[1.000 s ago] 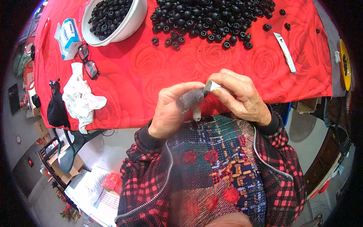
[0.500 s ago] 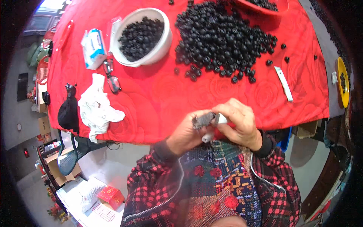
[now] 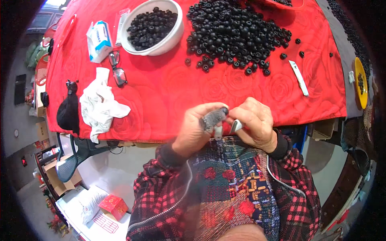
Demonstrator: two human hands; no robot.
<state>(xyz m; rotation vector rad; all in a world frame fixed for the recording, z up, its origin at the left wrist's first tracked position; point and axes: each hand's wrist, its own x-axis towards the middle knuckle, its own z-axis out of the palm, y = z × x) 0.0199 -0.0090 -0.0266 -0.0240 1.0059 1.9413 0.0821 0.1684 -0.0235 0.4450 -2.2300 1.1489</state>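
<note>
My left hand (image 3: 191, 129) is closed in front of my body, just off the table's near edge. Its fingertips pinch a small black round part (image 3: 224, 110), and a grey fabric-like covering (image 3: 213, 120) sits over the digits beside it; a pale wrapping shows on another finger. Close against it, my right hand (image 3: 255, 123) curls around a small white tool with a dark edge (image 3: 236, 126), perhaps a blade; most of it is hidden in the palm. Beyond the hands lies a large heap of black round parts with holes (image 3: 237, 36).
A white bowl (image 3: 177, 34) of black parts stands left of the heap. Glasses (image 3: 120, 76), a white-blue box (image 3: 99, 42), a white cloth (image 3: 102, 106) and a black pouch (image 3: 69, 112) lie at left. At right are a slim white strip (image 3: 298, 78) and a yellow dish (image 3: 362, 100).
The view has shifted slightly, so the table sits higher. My hands have drawn a little apart; the left has turned, showing the black part at its fingertips, and the white tool has come away from the grey covering.
</note>
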